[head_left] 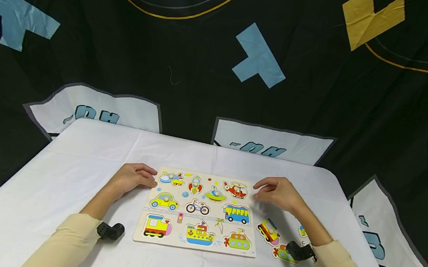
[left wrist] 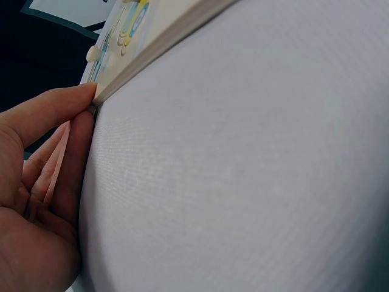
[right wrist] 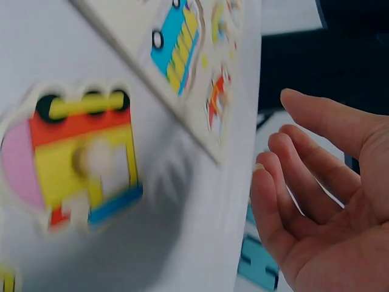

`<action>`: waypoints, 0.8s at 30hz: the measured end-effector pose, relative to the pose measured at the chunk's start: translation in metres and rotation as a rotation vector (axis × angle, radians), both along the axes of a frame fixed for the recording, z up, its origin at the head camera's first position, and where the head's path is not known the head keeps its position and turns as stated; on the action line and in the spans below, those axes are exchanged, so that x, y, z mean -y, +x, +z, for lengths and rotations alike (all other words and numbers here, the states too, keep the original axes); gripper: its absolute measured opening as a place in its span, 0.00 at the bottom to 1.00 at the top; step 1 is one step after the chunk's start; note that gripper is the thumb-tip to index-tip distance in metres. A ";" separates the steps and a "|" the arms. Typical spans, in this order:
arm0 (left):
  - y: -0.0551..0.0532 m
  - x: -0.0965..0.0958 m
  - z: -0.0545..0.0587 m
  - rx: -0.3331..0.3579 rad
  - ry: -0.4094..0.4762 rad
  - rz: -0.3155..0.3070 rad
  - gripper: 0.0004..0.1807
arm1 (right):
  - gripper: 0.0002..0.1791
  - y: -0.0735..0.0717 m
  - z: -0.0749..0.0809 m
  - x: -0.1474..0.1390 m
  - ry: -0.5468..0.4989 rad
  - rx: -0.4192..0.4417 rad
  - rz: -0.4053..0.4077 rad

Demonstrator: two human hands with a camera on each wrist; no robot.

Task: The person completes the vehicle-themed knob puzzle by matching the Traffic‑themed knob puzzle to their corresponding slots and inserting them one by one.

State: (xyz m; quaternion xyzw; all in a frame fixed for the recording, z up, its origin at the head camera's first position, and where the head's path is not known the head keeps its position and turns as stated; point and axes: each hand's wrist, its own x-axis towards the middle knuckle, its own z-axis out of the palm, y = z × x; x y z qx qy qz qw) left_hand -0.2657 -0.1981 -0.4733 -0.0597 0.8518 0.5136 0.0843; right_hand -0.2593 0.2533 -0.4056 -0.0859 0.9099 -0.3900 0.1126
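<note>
A wooden peg puzzle board [head_left: 175, 232] printed with vehicles lies on the white-covered table. My left hand [head_left: 131, 178] is at its upper left edge. In the left wrist view, the left thumb [left wrist: 58, 106] sits on the board's corner and the forefinger lies against the edge below, pinching it. Just off the upper right corner, my right hand [head_left: 280, 193] hovers with loosely bent fingers and nothing in them. A loose train piece [right wrist: 85, 152] with a knob lies right of the board. Close to it is a loose submarine piece [head_left: 283, 253], partly behind the right wrist's camera.
Another yellow piece [head_left: 302, 231] shows partly beside the right forearm. Small black cameras [head_left: 110, 231] are strapped at both wrists. A black cloth [head_left: 189, 69] with blue and yellow shapes hangs behind the table's far edge.
</note>
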 end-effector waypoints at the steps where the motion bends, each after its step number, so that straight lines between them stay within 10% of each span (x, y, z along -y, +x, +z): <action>1: 0.000 0.000 0.000 -0.001 0.001 -0.001 0.25 | 0.20 0.001 0.002 -0.006 0.007 0.005 -0.008; 24: 0.000 -0.001 -0.001 0.006 -0.003 0.012 0.24 | 0.20 0.031 -0.006 -0.134 0.004 0.224 0.057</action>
